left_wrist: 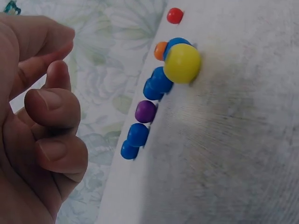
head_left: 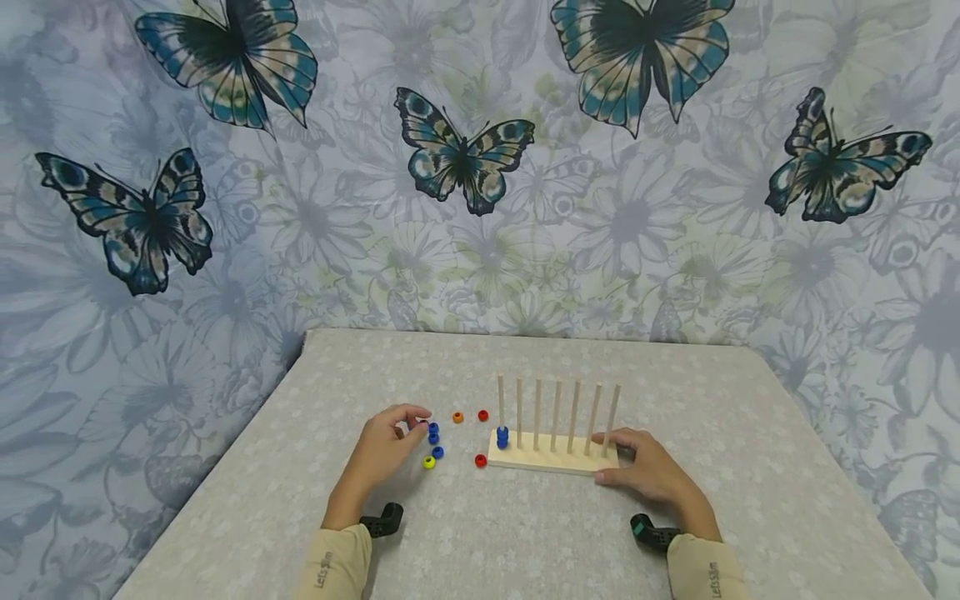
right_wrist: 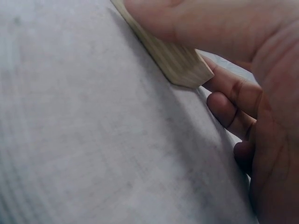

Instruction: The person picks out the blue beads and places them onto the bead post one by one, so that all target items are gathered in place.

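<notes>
My right hand grips the right end of a wooden peg board, thumb in front and fingers behind; the base's end shows between them in the right wrist view. Blue beads are stacked low on its leftmost peg. To the left, my left hand hovers beside loose blue beads, fingers loosely bent; no bead shows in its grasp. A yellow bead lies nearer me. In the left wrist view a purple bead sits among the blue ones, apart from the fingers.
An orange bead and a red bead lie behind, left of the board. Another red bead rests close to the board's front left corner. A pale patterned cloth covers the table; a butterfly-print backdrop stands behind it.
</notes>
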Demonstrator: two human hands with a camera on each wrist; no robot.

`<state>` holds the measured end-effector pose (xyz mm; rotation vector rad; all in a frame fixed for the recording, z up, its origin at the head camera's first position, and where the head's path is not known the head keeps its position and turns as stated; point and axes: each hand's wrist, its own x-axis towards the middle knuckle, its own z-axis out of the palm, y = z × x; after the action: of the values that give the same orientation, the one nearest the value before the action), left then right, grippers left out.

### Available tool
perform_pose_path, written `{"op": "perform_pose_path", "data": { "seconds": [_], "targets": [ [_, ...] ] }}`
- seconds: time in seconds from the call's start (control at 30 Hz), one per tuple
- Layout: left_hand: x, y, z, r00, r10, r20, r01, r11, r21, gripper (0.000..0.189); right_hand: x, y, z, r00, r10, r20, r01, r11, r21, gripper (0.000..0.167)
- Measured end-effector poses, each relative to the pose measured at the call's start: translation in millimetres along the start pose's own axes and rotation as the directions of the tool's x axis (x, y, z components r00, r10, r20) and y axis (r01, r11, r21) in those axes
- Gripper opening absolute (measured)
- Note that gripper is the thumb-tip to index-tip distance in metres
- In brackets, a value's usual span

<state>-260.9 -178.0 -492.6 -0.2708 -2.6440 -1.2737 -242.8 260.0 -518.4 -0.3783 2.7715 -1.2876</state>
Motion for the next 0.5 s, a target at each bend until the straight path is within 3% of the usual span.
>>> {"op": "perform_pose_path", "data": {
  "seconds": [0.27,0.5],
  "targets": [
    [-6.6,-6.3,7.9,0.983,-0.061,0.172,0.063,0.998,-0.005,0.022,-0.2,2,3,0.999,0.037,0.004,-0.037,0.999,0.001,0.062],
    [-6.0,-9.0,11.6,0.973,-0.063,0.224,0.045,0.996,0.082,0.024,-0.4,0,1,1.0,-0.007,0.001,0.007,1.0,-0.016,0.06]
  ]
}}
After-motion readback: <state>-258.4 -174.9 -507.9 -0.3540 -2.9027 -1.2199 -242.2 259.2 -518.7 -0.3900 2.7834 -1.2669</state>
